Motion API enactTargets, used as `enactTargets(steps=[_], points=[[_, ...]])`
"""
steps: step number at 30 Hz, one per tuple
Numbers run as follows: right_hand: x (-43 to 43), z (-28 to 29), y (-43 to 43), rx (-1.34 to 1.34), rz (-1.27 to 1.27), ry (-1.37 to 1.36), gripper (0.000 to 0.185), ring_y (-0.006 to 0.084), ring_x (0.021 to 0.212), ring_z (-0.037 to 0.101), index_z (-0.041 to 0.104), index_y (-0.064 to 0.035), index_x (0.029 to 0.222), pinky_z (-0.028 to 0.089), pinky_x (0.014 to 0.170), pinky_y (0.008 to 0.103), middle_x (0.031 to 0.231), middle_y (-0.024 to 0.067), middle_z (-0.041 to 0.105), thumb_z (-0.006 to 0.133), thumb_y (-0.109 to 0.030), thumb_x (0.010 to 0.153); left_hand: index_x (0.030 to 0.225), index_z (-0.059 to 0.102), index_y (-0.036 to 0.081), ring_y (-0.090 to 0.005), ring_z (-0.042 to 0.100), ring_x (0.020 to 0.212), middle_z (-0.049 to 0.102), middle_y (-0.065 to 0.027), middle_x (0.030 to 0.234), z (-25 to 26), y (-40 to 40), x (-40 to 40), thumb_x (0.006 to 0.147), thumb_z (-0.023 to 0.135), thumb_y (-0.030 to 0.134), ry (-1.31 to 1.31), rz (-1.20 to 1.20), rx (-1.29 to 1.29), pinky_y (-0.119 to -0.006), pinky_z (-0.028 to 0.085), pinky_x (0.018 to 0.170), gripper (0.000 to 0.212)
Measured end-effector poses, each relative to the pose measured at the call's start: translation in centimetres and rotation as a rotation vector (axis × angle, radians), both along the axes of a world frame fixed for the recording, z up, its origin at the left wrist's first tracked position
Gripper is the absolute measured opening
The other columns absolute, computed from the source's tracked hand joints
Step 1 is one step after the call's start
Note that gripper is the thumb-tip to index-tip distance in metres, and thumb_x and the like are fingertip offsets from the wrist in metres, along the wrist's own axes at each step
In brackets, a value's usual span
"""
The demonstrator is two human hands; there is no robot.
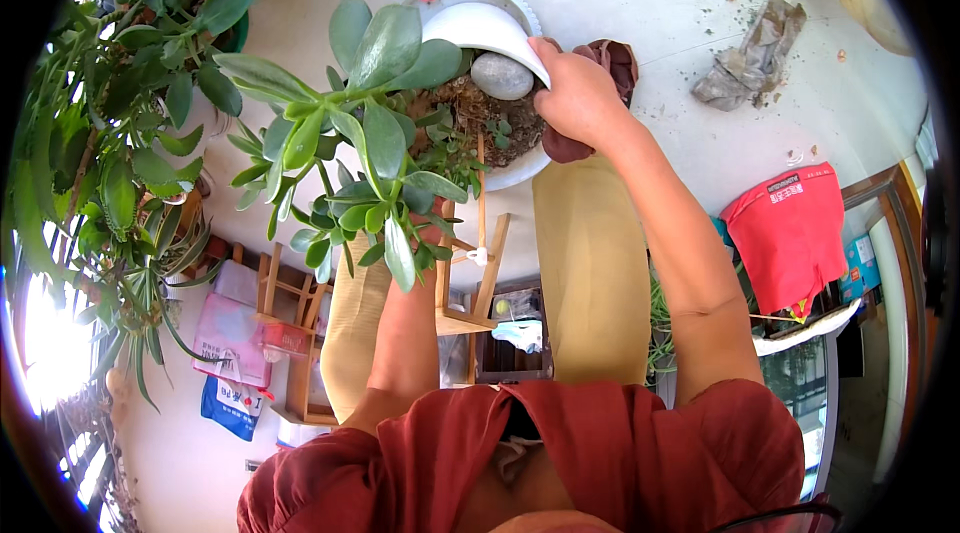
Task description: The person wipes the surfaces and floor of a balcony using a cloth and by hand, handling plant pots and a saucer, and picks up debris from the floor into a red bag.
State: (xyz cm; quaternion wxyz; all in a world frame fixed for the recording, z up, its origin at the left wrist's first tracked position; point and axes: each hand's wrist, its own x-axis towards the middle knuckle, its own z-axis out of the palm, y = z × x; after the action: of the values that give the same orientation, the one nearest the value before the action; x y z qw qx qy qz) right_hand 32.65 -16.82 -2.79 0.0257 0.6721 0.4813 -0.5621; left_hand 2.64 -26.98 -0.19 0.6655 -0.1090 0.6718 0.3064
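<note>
My right hand [581, 94] grips the rim of a white plant pot [480, 27]. The pot holds dark soil [517, 132], with a smooth grey stone [502, 75] lying on it near the rim. A thick-leaved jade plant [382, 135] leans out of the pot to the left. Beneath the pot shows a white saucer [517, 0] with a beaded edge. A thin wooden stick [481, 195] stands among the small stems, with a white tie [477, 256] on it. My left hand [429, 222] is mostly hidden behind the leaves, so its grip cannot be seen.
Potted plants [120, 158] crowd the left side by the window. A dirty grey cloth [750, 57] lies on the floor among soil crumbs at right. Small wooden stools [300, 300] stand lower left. A red bag [787, 233] sits at right. My brown shoe [622, 68] is beside the pot.
</note>
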Motion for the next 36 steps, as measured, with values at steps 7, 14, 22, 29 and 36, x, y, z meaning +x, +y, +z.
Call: enactTargets(steps=[7, 14, 22, 29, 36], points=[[-0.3, 0.8, -1.8, 0.062, -0.198, 0.085, 0.057, 0.0387, 0.080, 0.058, 0.045, 0.0066, 0.120, 0.045, 0.078, 0.0423, 0.079, 0.0240, 0.060, 0.058, -0.006, 0.066, 0.117, 0.050, 0.006, -0.0247, 0.052, 0.106, 0.054, -0.0118, 0.114, 2.4, 3.3, -1.1, 0.081, 0.065, 0.016, 0.070, -0.114, 0.080, -0.038, 0.046, 0.090, 0.040], [2.4, 4.4, -0.7, 0.101, -0.320, 0.095, 0.056, 0.0389, 0.080, 0.058, 0.046, 0.0070, 0.119, 0.044, 0.078, 0.0425, 0.080, 0.0243, 0.060, 0.057, -0.006, 0.065, 0.116, 0.051, 0.006, -0.0232, 0.054, 0.102, 0.056, -0.0106, 0.111, 5.6, 7.5, 0.8, 0.081, 0.066, 0.015, 0.090, -0.268, 0.215, -0.037, 0.047, 0.088, 0.039], [7.4, 5.2, -0.6, 0.325, -0.562, -0.018, 0.052, 0.0400, 0.077, 0.060, 0.049, 0.0080, 0.114, 0.046, 0.076, 0.0434, 0.079, 0.0235, 0.062, 0.057, -0.007, 0.065, 0.115, 0.052, 0.006, -0.0214, 0.056, 0.098, 0.058, -0.0092, 0.107, 4.4, 16.2, 6.5, 0.080, 0.066, 0.015, 0.002, -0.530, 0.452, -0.035, 0.049, 0.085, 0.038], [13.7, 2.6, 0.6, 0.293, -0.873, 0.055, 0.041, 0.0406, 0.080, 0.060, 0.056, 0.0053, 0.105, 0.047, 0.075, 0.0417, 0.081, 0.0257, 0.062, 0.056, -0.008, 0.066, 0.114, 0.053, 0.007, -0.0198, 0.058, 0.094, 0.060, -0.0081, 0.104, -1.5, 26.2, 15.6, 0.080, 0.067, 0.015, -0.205, -0.813, 0.607, -0.034, 0.050, 0.082, 0.037], [17.5, 0.4, 0.7, 0.324, -1.118, 0.173, 0.031, 0.0145, 0.068, 0.052, 0.058, 0.0061, 0.097, 0.043, 0.067, 0.0289, 0.074, 0.0062, 0.059, 0.053, -0.004, 0.069, 0.113, 0.054, 0.007, -0.0182, 0.060, 0.090, 0.061, -0.0069, 0.101, -5.0, 30.2, 22.1, 0.079, 0.067, 0.014, -0.311, -0.969, 0.693, -0.032, 0.051, 0.079, 0.036]])
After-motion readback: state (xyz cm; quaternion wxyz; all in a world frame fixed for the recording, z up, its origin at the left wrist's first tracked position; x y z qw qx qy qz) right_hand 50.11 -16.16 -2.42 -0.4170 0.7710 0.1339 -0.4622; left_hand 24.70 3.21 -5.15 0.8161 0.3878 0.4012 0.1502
